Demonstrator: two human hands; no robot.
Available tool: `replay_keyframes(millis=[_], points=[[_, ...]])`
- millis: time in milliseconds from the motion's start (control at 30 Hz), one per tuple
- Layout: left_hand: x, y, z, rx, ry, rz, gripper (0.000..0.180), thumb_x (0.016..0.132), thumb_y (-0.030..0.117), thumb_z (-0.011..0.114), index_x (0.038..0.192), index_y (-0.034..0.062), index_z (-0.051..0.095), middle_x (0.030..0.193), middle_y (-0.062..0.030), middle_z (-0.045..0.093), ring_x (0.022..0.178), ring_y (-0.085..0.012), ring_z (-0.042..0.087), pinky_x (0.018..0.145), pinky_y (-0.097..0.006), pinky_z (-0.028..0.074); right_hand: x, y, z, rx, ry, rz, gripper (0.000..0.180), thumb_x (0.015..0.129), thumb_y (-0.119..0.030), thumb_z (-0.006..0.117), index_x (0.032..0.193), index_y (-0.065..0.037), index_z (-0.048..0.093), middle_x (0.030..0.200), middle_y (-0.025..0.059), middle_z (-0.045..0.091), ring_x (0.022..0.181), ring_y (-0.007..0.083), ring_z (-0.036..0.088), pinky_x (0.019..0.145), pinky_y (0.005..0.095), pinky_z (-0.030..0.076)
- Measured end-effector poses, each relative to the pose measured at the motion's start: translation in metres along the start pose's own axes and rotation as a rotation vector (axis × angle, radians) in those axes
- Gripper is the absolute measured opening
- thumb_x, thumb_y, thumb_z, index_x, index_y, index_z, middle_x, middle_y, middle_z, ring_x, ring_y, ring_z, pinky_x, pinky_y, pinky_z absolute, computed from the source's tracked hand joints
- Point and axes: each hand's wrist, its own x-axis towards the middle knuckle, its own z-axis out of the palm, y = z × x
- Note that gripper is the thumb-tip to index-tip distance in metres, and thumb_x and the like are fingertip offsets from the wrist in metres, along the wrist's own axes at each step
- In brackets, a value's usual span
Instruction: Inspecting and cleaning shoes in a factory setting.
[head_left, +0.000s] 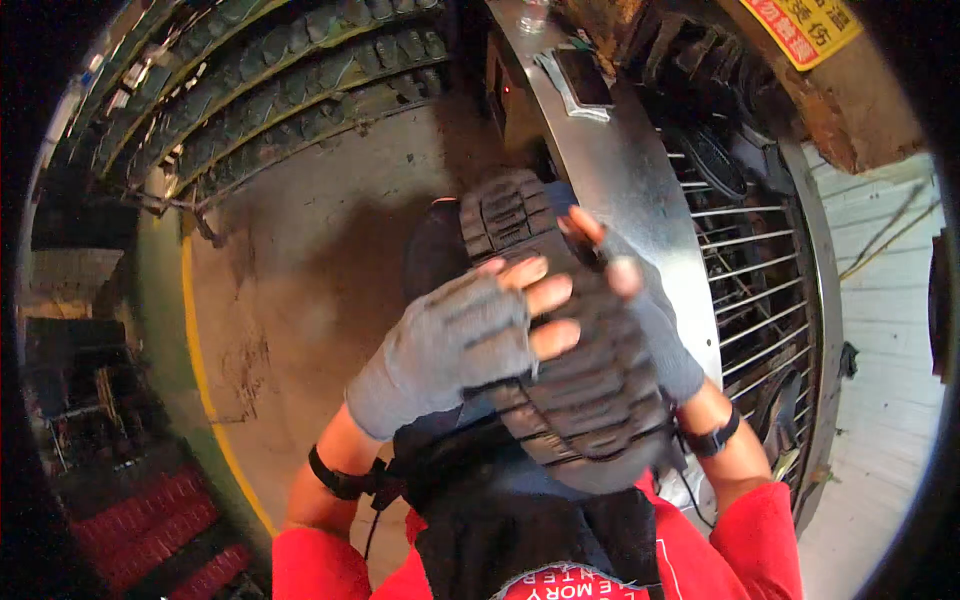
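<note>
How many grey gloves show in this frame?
2: one glove on the left hand, another glove on the right hand, both at the dark sole. Others could be hidden in darker areas.

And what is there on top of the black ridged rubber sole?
The left hand and the right hand, in grey fabric fingerless gloves, overlap the sole. Blur hides whether the fingers touch it; its surface behind them is covered.
</note>
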Motion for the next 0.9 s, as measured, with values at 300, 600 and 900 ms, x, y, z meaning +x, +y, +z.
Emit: replay_keyframes(millis=[300, 600, 900], points=[[-0.008, -0.033, 0.015, -0.456, 0.485, -0.741, 0.051, 0.091, 0.008, 0.075, 0.139, -0.0003, 0.063, 0.14, -0.0132, 0.065, 0.132, -0.0247, 0.06, 0.114, -0.038, 0.044, 0.057, 0.008, -0.02, -0.401, -0.005, 0.224, 0.055, 0.1, -0.022, 0.073, 0.147, 0.003, 0.057, 0.115, 0.008, 0.071, 0.099, 0.0094, 0.064, 0.084, 0.0247, 0.053], [0.018, -0.063, 0.021, -0.065, 0.114, -0.623, 0.078, 0.082, 0.037, 0.085, 0.145, 0.0009, 0.056, 0.135, -0.0199, 0.058, 0.133, -0.0359, 0.053, 0.113, -0.04, 0.043, 0.07, 0.009, -0.012, -0.562, -0.026, -0.068, 0.035, 0.089, -0.024, 0.08, 0.113, 0.001, 0.075, 0.105, 0.0144, 0.07, 0.107, 0.0274, 0.068, 0.097, 0.0348, 0.051], [-0.021, -0.009, -0.005, -0.305, -0.064, -0.364, 0.059, 0.071, 0.041, 0.091, 0.117, 0.0068, 0.073, 0.102, -0.0108, 0.059, 0.1, -0.0327, 0.058, 0.09, -0.047, 0.049, 0.017, -0.029, -0.025, -0.34, -0.484, 0.068, 0.053, 0.06, -0.029, 0.101, 0.099, -0.009, 0.072, 0.107, 0.0103, 0.063, 0.11, 0.0326, 0.059, 0.103, 0.0473, 0.045]])
